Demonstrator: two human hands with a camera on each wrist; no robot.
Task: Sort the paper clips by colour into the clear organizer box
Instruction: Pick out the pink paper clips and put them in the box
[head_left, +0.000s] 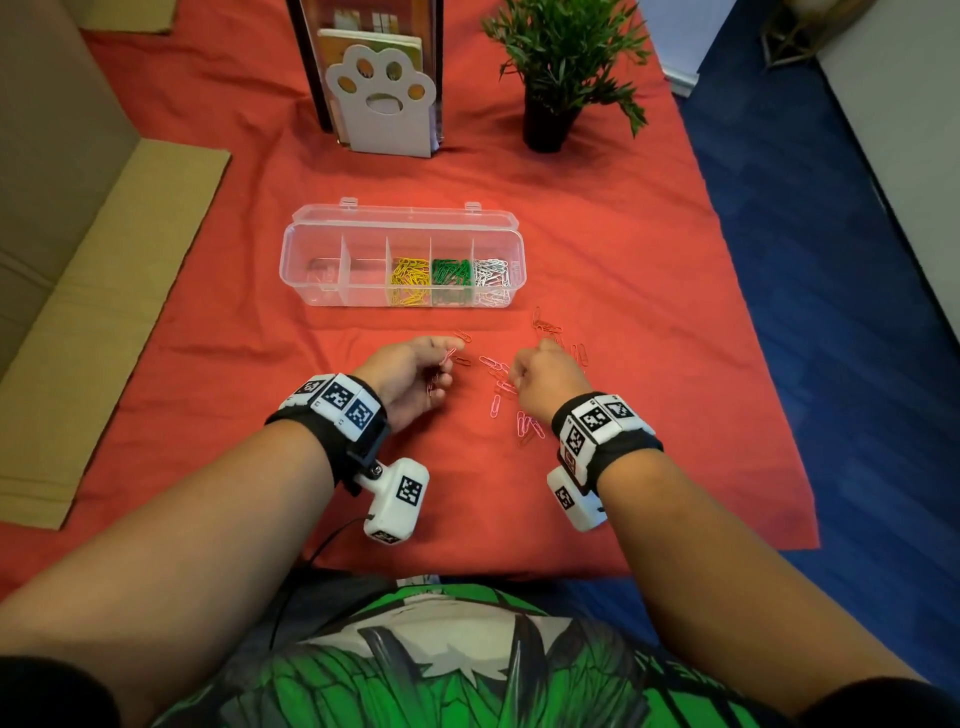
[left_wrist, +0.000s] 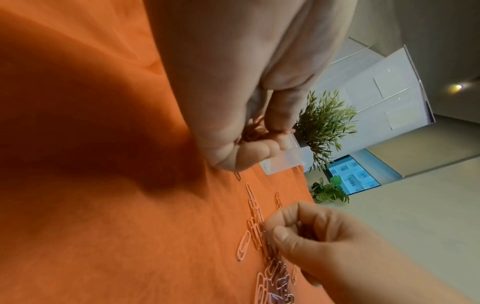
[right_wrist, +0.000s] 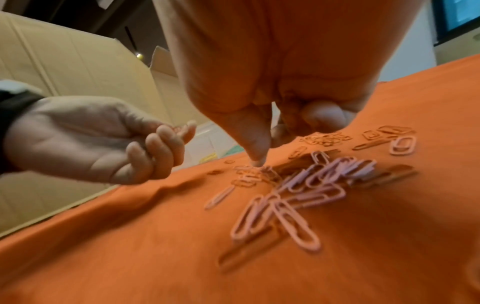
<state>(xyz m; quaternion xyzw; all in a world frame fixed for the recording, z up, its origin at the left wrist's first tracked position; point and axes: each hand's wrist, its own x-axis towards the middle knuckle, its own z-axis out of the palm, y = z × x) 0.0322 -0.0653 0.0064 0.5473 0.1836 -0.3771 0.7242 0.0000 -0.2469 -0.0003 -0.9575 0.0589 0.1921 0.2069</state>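
The clear organizer box (head_left: 306, 260) lies open on the red cloth, with yellow (head_left: 409, 278), green (head_left: 451, 275) and white clips (head_left: 491, 278) in its three right compartments; the two left ones look bare. My left hand (head_left: 441, 369) (left_wrist: 259, 133) (right_wrist: 176, 133) is turned palm up, fingers curled round a bunch of red clips (left_wrist: 253, 131). My right hand (head_left: 511, 382) (left_wrist: 270, 230) (right_wrist: 259, 162) pinches thumb to forefinger on a red clip at the cloth. Loose pink clips (head_left: 527, 426) (right_wrist: 298, 205) and red clips (head_left: 548, 327) (right_wrist: 324, 138) lie around it.
A paw-shaped white file holder (head_left: 382, 98) and a potted plant (head_left: 556, 67) stand behind the box. Flattened cardboard (head_left: 104, 312) lies at the left. The cloth's right edge meets blue floor (head_left: 831, 312).
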